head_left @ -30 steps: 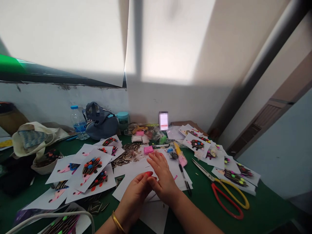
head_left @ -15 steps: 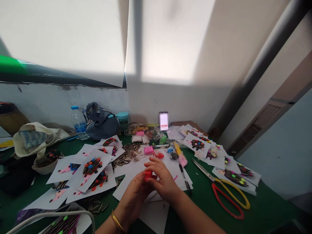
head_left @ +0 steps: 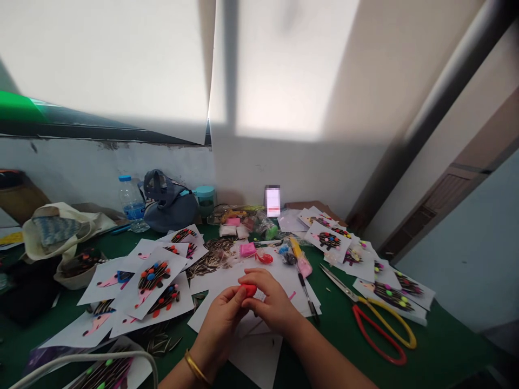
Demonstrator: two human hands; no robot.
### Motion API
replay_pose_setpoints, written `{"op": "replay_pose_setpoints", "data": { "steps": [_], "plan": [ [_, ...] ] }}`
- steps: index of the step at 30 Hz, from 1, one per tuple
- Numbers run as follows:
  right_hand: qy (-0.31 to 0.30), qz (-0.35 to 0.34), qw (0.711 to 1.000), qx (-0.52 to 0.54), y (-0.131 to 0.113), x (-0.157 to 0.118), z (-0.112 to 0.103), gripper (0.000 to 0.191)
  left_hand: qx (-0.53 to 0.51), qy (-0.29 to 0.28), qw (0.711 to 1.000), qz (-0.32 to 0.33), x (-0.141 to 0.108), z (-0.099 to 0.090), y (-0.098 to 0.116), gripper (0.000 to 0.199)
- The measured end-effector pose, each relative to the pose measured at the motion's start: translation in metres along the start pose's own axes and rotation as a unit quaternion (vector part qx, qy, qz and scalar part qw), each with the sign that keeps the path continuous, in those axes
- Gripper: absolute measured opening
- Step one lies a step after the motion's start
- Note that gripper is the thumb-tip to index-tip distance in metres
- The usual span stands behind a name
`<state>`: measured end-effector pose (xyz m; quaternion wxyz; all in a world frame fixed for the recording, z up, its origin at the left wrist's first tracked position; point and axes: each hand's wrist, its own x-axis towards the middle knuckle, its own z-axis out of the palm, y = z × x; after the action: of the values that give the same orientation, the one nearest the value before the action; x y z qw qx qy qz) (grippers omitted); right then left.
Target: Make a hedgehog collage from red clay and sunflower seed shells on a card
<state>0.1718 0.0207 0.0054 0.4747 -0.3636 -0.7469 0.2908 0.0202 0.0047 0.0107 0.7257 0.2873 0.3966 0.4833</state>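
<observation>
A small lump of red modelling clay [head_left: 250, 290] is pinched between both hands above white paper sheets [head_left: 211, 294]. My left hand [head_left: 223, 313] grips it from the left with thumb and fingers; a gold bangle circles that wrist. From the other side, the curved fingers and thumb of my right hand [head_left: 271, 302] close on the same lump. Just beyond the hands lie a pink clay block [head_left: 247, 249] and a red clay packet [head_left: 264, 258]. A black pen [head_left: 308, 296] rests on the paper to the right. Sunflower seeds [head_left: 211, 258] are heaped behind my left hand.
Large scissors [head_left: 365, 310] with red and yellow handles lie to the right. Seed-and-clay hedgehog pictures [head_left: 178, 259] are piled at left, more hedgehog pictures [head_left: 330, 240] at right. A phone [head_left: 273, 201], bottle [head_left: 132, 205] and blue bag [head_left: 168, 205] stand along the wall.
The fingers have shifted around the red clay, which now shows as a longer, rounder lump. My right fingertips have come down closer over it. Everything else stays put.
</observation>
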Motion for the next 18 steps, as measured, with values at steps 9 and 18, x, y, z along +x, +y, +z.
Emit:
{"op": "replay_pose_setpoints", "data": {
  "steps": [9,18],
  "plan": [
    [0.084,0.065,0.994,-0.016,0.0041,-0.0003,0.0007,0.025,0.047,0.047,0.997,0.033,0.0018,-0.0023,0.0,0.035],
    [0.037,0.057,0.997,0.045,-0.0025,-0.0005,-0.0018,0.029,-0.019,0.03,0.999,-0.002,0.0,-0.0002,0.0005,0.036]
  ]
}}
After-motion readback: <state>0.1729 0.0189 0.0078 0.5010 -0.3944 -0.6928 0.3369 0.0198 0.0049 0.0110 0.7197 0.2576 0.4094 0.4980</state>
